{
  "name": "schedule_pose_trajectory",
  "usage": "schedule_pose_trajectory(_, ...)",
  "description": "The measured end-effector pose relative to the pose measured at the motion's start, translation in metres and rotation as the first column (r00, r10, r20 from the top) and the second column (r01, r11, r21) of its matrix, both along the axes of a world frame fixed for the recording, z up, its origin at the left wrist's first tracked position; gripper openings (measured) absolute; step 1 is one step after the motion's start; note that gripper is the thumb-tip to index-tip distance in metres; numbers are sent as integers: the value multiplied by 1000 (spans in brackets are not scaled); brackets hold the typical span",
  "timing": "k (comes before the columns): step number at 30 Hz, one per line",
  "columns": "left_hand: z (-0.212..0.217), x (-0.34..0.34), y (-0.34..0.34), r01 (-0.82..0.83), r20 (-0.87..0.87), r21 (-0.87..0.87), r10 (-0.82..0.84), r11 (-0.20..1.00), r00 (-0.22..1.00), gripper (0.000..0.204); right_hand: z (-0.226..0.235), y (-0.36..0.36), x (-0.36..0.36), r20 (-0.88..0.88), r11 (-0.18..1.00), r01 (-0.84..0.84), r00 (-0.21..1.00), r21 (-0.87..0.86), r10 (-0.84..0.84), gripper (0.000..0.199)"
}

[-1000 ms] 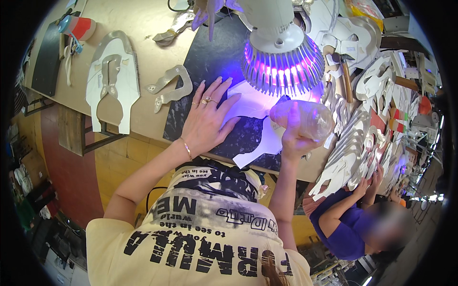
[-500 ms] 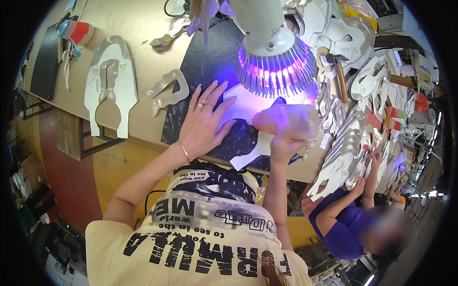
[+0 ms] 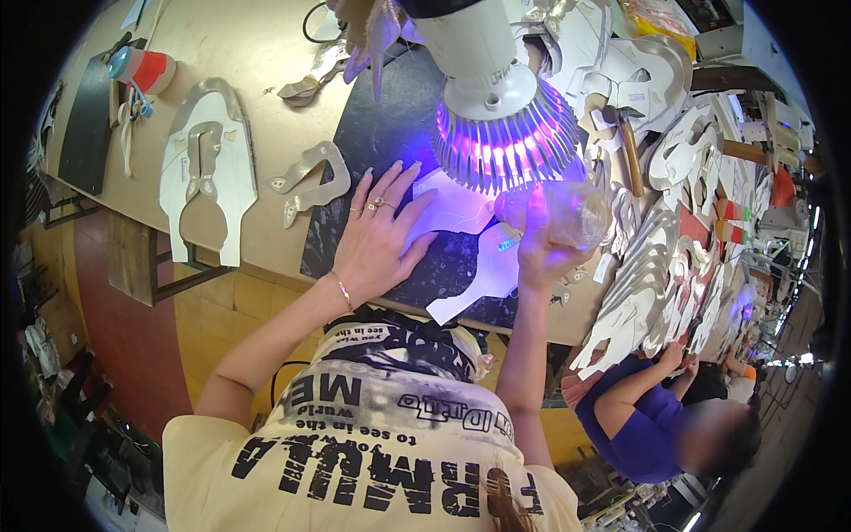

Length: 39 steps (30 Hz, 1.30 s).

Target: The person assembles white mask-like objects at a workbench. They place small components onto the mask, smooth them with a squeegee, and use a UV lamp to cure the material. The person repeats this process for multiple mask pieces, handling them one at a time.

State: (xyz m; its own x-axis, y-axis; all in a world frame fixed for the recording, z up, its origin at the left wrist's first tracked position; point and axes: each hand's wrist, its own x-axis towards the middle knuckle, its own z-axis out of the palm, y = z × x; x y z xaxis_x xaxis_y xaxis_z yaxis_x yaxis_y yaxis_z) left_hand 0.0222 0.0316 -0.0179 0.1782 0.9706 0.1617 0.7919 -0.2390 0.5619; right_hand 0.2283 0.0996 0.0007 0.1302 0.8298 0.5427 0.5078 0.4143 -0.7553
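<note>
My left hand (image 3: 379,232) lies flat with fingers spread on a white cut-out piece (image 3: 461,239) that rests on a dark mat (image 3: 381,133). My right hand (image 3: 542,257) grips a clear plastic bottle (image 3: 557,211), held tilted over the white piece just under a lamp (image 3: 501,106) that glows violet. The lamp's white housing hides part of the piece and the mat behind it.
More white and grey cut-out shapes (image 3: 206,168) lie on the tan table (image 3: 239,53) to the left, with a red and blue cup (image 3: 142,69). Stacks of white pieces (image 3: 656,275) fill the right side. A person in a purple top (image 3: 643,426) sits at lower right.
My right hand has shifted the bottle slightly left and closer under the lamp. My left hand has stayed pressed on the white piece.
</note>
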Motion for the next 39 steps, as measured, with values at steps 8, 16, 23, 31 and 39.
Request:
schedule_pose_trajectory(8, 9, -1, 1, -9, 65, -42, 12, 999, 998, 47, 10, -15, 3, -295, 933, -78, 955, -351, -31, 54)
schedule_pose_trajectory(16, 32, 15, 51, 166, 423, -59, -126, 984, 897, 37, 29, -61, 75, -871, 875, -269, 408, -403, -275, 61)
schedule_pose_trajectory(23, 46, 113, 116, 616, -101, 269, -615, 740, 782, 42, 20, -81, 116, -964, 941, -267, 220, -207, -150, 56)
schedule_pose_trajectory(31, 49, 128, 123, 808, -459, 6, -716, 589, 526, 25, 13, -90, 136, -957, 949, -198, 206, -245, -205, 53)
schedule_pose_trajectory(39, 83, 82, 86, 793, -478, 220, -646, 568, 595, 16, 1, -89, 149, -985, 955, -247, 101, -164, -143, 54)
